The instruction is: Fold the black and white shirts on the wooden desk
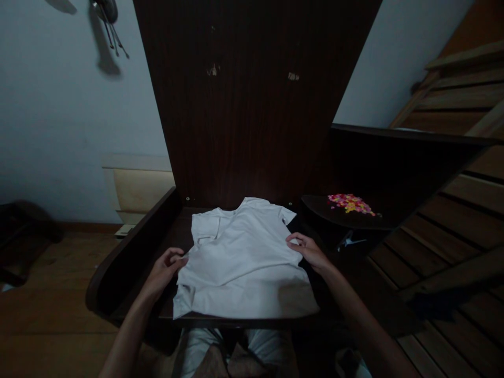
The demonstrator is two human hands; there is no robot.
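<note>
A white short-sleeved T-shirt (244, 252) lies spread on a dark wooden desk (173, 226), its neck toward the back panel and its hem along the near edge. Creases run across its middle, and the left side is bunched, with a fold at the lower left corner. My left hand (167, 265) pinches the shirt's left side between thumb and fingers. On the opposite side, my right hand (309, 251) has thumb and fingers closed on the shirt's right edge, below the sleeve.
A tall dark panel (244, 105) rises behind the desk. To the right, a small rounded shelf (326, 210) carries a pile of pink and yellow bits (350, 203). Wooden slats (444, 226) stand farther right. A raised dark side board (126, 252) borders the desk's left.
</note>
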